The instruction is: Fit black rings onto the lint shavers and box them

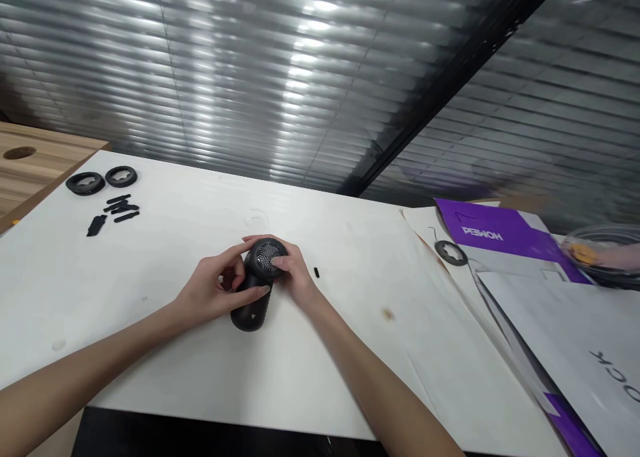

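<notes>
A black fabric shaver with a round, perforated metal head stands slightly tilted on the white table, its head toward me. My left hand holds its body from the left, thumb across the front and fingers curled behind. From the right, my right hand grips the head, with the thumb pressed on the metal mesh. Just right of that hand lies a small black piece on the table.
Two black rings and several flat black pieces lie at the table's far left. A black ring, a purple-and-white box and a white package are at right. Another person's hand is blurred at the right edge.
</notes>
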Demonstrator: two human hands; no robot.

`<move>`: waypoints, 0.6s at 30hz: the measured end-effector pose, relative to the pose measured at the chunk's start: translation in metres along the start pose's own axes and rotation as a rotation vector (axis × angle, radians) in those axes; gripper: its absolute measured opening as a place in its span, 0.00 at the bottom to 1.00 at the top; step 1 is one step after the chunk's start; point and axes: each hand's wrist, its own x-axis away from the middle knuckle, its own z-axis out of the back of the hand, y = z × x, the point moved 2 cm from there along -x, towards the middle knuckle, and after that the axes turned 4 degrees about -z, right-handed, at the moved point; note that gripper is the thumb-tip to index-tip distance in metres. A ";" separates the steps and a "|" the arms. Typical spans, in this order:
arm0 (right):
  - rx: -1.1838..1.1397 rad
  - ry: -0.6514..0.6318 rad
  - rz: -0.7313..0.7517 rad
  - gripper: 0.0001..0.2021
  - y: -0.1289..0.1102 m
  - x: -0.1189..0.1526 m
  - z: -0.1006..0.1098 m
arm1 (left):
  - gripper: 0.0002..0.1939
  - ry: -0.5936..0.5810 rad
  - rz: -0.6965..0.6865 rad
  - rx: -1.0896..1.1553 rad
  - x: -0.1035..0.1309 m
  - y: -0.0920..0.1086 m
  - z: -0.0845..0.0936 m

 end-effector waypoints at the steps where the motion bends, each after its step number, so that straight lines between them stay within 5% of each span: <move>1: 0.003 0.000 0.016 0.23 -0.001 0.000 0.000 | 0.31 0.003 -0.001 0.003 0.000 0.000 0.000; 8: 0.041 0.023 0.043 0.14 -0.001 0.000 0.003 | 0.35 -0.018 -0.042 0.004 0.002 -0.001 -0.003; 18: 0.063 0.031 0.049 0.14 -0.003 -0.001 0.001 | 0.35 -0.031 -0.102 -0.029 0.002 -0.003 -0.003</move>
